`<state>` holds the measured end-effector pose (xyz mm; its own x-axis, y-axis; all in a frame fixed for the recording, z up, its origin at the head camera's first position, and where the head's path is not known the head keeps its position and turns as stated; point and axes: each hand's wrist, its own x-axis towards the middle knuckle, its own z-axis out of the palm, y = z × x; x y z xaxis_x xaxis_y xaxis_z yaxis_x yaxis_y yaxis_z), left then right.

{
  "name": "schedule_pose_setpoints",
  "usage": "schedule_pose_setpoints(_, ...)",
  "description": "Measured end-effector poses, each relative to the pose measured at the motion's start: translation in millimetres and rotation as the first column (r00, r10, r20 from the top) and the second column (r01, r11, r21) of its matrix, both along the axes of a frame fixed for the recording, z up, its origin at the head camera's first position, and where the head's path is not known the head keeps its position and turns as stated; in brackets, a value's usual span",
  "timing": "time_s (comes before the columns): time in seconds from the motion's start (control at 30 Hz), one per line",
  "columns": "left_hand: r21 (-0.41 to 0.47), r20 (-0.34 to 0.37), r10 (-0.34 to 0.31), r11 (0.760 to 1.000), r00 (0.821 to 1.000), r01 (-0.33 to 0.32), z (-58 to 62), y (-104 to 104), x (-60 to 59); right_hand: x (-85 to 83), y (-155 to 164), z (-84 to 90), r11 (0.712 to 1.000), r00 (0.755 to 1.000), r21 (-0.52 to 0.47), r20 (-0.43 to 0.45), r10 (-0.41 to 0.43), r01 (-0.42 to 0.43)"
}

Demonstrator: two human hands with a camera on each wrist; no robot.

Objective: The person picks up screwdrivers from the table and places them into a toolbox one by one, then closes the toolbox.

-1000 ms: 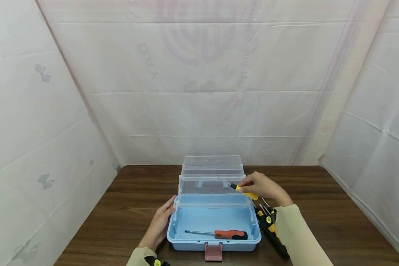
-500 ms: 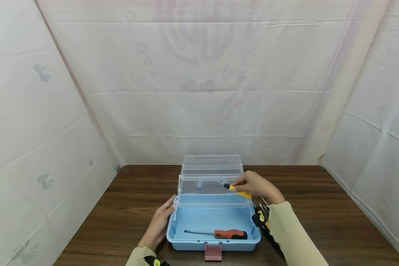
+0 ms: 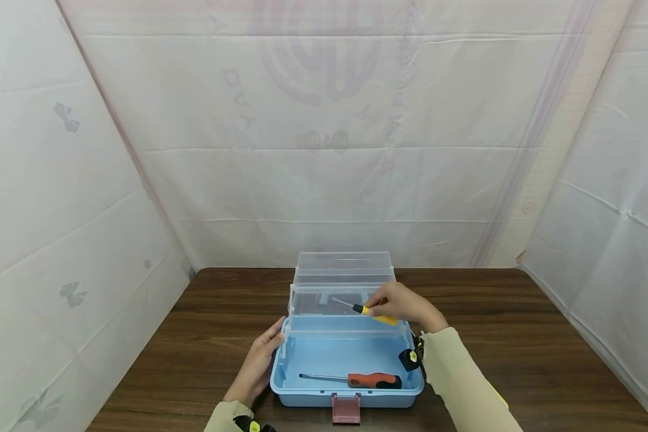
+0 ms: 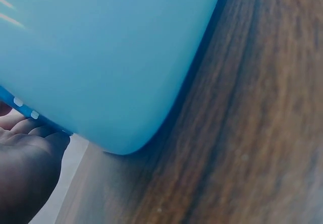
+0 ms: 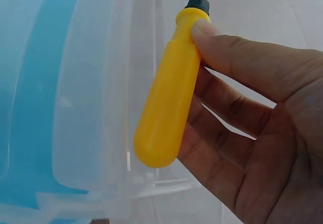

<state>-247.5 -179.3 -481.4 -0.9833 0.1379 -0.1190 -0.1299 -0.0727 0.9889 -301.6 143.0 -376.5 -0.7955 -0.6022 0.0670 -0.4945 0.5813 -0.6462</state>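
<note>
Dark wood table point(image 3: 518, 336), white sheeting on three sides. Blue toolbox point(image 3: 348, 360) sits open mid-table at the near edge, clear tiered trays point(image 3: 345, 282) folded up and back behind the blue tub, pink latch point(image 3: 347, 409) at the front.

Orange-handled screwdriver point(image 3: 375, 380) lies flat in the tub near the front wall, shaft pointing left.

Right hand point(image 3: 405, 305) pinches the yellow-handled screwdriver point(image 3: 378, 315), thumb on top of the handle near the black collar, fingers curled underneath. The tool is held above the back right of the tub, in front of the clear trays, tip pointing left and away.

Left hand point(image 3: 259, 363) rests against the toolbox's left wall, fingers relaxed along the rim.

Versus a second ago: right hand and yellow screwdriver have shifted left, from the box's right edge to over the clear tray front. The loose black-and-yellow tools to the right of the box are now mostly hidden by the sleeve; only one black-and-yellow bit point(image 3: 410, 357) shows at the box's right rim. Left hand, box and orange screwdriver unchanged.

Right wrist view adds the grip detail: thumb tip point(image 5: 204, 30) just below the collar, handle point(image 5: 169, 90) clear of the tray wall. Left wrist view shows only the tub's rounded blue corner point(image 4: 116, 67), wood grain, and fingertips point(image 4: 30, 133) touching the box's edge.
</note>
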Motion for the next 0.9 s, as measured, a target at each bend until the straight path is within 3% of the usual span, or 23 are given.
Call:
schedule_pose_setpoints(0.47,0.006,-0.001,-0.001,1.0,1.0,0.001,0.5,-0.3,0.6,-0.3,-9.3,-8.4,0.999,0.999,0.028,0.03,0.04,-0.041)
schedule_pose_setpoints(0.9,0.009,0.005,-0.003,1.0,1.0,0.003,1.2,0.1,1.4,3.2,-16.7,-13.0,0.996,0.999,0.079,-0.011,0.041,-0.04)
